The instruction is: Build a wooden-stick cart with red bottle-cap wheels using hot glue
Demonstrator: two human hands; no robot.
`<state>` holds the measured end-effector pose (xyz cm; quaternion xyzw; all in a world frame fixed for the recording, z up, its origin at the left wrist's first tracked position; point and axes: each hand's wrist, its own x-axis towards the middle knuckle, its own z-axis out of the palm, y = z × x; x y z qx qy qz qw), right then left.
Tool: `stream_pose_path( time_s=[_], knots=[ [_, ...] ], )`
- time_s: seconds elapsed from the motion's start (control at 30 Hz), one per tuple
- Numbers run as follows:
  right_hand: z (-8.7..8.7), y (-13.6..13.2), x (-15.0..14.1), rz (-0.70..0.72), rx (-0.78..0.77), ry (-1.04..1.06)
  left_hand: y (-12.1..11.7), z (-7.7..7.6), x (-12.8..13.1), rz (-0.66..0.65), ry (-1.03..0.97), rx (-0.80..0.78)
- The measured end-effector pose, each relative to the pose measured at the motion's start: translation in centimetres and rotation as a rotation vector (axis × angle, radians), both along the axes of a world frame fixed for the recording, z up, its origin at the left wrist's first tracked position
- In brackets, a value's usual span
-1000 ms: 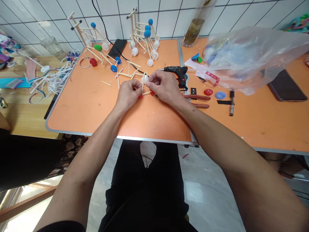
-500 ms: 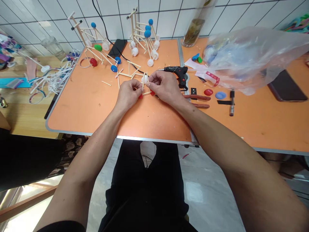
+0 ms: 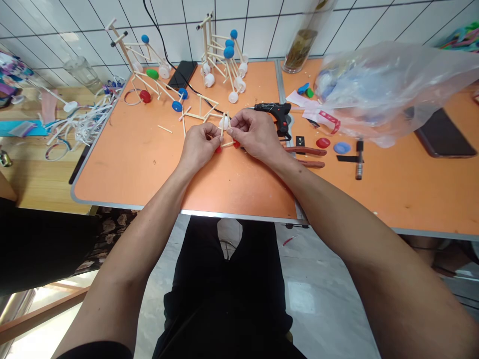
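A small frame of pale wooden sticks (image 3: pixel 227 144) with red round pieces at its lower ends and a white round piece (image 3: pixel 225 122) behind stands on the orange table. My left hand (image 3: pixel 201 143) is closed in a pinch on its left side, by an upright stick and a red piece. From the right, my right hand (image 3: pixel 258 132) pinches the other side of the stick frame near its top. The fingertips hide part of the joints. Just behind lies another flat assembly of sticks (image 3: pixel 200 108).
Right of my hands lie a black and orange glue gun (image 3: pixel 280 115), red-handled pliers (image 3: pixel 307 150) and a marker (image 3: pixel 359 159). Two stick models (image 3: pixel 149 75) with coloured round pieces stand at the back, near a black phone (image 3: pixel 182 75). A plastic bag (image 3: pixel 389 89) sits right.
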<state>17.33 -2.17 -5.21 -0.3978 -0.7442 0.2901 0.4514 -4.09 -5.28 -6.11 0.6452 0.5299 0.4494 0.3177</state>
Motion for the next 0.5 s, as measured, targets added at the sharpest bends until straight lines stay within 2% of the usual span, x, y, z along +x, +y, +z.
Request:
stream_pose_path(
  time_s=[0.5],
  knots=[
    [-0.02, -0.05, 0.03, 0.005, -0.006, 0.008, -0.51, 0.67, 0.37, 0.005, -0.002, -0.010]
  ],
)
